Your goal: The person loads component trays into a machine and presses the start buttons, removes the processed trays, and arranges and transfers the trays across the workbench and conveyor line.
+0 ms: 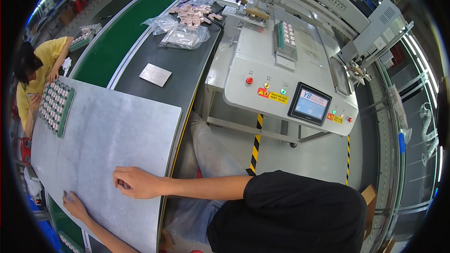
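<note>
My right hand rests on the grey metal tabletop, its fingers curled loosely inward. I see nothing held in it, though the palm faces away. Nearer the table's left edge lies my left hand, fingers apart and touching the surface, with a small dark spot by the fingertips that I cannot make out. Farther up the same tabletop stands a green tray filled with rows of small pale blocks. Both hands are well apart from it.
A person in a yellow shirt leans over the tray's far side. Beyond the tabletop, a flat silver plate, plastic bags and loose pale blocks lie on a dark bench. A machine with a touchscreen stands right, bearing another tray.
</note>
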`<state>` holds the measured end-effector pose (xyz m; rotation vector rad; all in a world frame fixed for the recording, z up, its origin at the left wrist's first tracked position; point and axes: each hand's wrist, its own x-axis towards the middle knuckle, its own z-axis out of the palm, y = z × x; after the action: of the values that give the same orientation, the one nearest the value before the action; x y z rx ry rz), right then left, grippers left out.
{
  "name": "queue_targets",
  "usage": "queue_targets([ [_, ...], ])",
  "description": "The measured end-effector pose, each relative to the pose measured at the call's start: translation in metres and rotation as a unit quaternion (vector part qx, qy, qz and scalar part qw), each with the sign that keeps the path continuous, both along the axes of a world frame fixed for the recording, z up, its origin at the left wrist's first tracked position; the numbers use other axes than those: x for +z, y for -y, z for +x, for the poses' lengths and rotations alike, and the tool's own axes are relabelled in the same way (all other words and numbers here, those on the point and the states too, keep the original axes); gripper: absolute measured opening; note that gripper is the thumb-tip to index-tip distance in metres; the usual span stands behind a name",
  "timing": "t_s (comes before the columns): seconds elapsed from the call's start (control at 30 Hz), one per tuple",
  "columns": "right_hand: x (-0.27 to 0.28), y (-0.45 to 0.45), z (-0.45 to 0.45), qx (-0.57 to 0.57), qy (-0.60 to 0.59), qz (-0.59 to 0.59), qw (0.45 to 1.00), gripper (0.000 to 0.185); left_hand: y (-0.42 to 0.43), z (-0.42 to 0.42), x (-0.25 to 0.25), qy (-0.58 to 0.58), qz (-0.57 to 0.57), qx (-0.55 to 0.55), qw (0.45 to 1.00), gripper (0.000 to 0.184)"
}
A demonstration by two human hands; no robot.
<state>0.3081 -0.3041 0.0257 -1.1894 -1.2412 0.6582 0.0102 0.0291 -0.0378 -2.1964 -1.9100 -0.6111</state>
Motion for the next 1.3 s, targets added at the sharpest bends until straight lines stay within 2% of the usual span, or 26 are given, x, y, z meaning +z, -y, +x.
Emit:
queue_targets([
  [0.27, 0.005, 0.005, 0.003, -0.008, -0.015, -0.009, 1.0, 0.006, -0.007, -0.004, -0.005, -0.008, -0.004, -0.007, 1.0, 0.051],
  [0.37, 0.012, 0.021, 0.028, -0.075, -0.008, 0.009, 0.997, 0.008, -0.017, -0.015, -0.01, -0.004, -0.004, -0.01, 1.0, 0.051],
  [0.47, 0.03, 0.062, 0.106, -0.247, 0.093, -0.064, 0.962, 0.015, -0.014, -0.013, -0.011, -0.005, -0.015, -0.002, 1.0, 0.052],
  [0.5, 0.044, 0.082, 0.141, -0.328, 0.153, -0.068, 0.93, 0.017, -0.016, -0.015, -0.013, -0.007, -0.008, -0.007, 1.0, 0.052],
  [0.53, 0.069, 0.105, 0.169, -0.377, 0.155, -0.137, 0.903, 0.021, -0.018, -0.016, -0.013, -0.01, 0.002, -0.012, 1.0, 0.052],
  [0.57, 0.067, 0.121, 0.209, -0.446, 0.234, -0.137, 0.853, 0.025, -0.014, -0.013, -0.011, -0.007, -0.003, -0.005, 1.0, 0.051],
  [0.6, 0.06, 0.143, 0.258, -0.501, 0.362, -0.121, 0.777, 0.027, -0.016, -0.013, -0.011, -0.006, -0.007, 0.0, 1.0, 0.051],
  [0.7, 0.085, 0.214, 0.359, -0.599, 0.505, -0.213, 0.583, 0.043, -0.017, -0.016, -0.018, -0.003, 0.001, -0.005, 1.0, 0.051],
  [0.77, 0.088, 0.246, 0.403, -0.658, 0.515, -0.285, 0.469, 0.052, -0.018, -0.015, -0.018, -0.003, 0.01, -0.006, 1.0, 0.051],
  [0.8, 0.089, 0.257, 0.42, -0.657, 0.517, -0.284, 0.469, 0.052, -0.016, -0.013, -0.018, -0.002, 0.009, -0.004, 1.0, 0.051],
  [0.87, 0.085, 0.273, 0.444, -0.677, 0.454, -0.427, 0.391, 0.072, -0.012, -0.011, -0.013, -0.001, 0.007, -0.003, 1.0, 0.05],
  [1.0, 0.074, 0.296, 0.47, -0.681, 0.394, -0.492, 0.373, 0.081, -0.012, -0.012, -0.016, -0.001, 0.014, -0.007, 1.0, 0.05],
  [1.07, 0.072, 0.31, 0.483, -0.665, 0.24, -0.539, 0.458, 0.087, -0.008, -0.01, -0.011, 0.004, 0.005, -0.002, 1.0, 0.05],
  [1.17, 0.066, 0.344, 0.487, -0.627, 0.292, -0.541, 0.479, 0.087, -0.012, -0.011, -0.012, 0.012, -0.003, -0.001, 1.0, 0.049],
  [1.3, 0.083, 0.391, 0.448, -0.578, 0.326, -0.553, 0.504, 0.084, -0.016, -0.015, -0.018, 0.002, 0.009, -0.004, 1.0, 0.05],
])
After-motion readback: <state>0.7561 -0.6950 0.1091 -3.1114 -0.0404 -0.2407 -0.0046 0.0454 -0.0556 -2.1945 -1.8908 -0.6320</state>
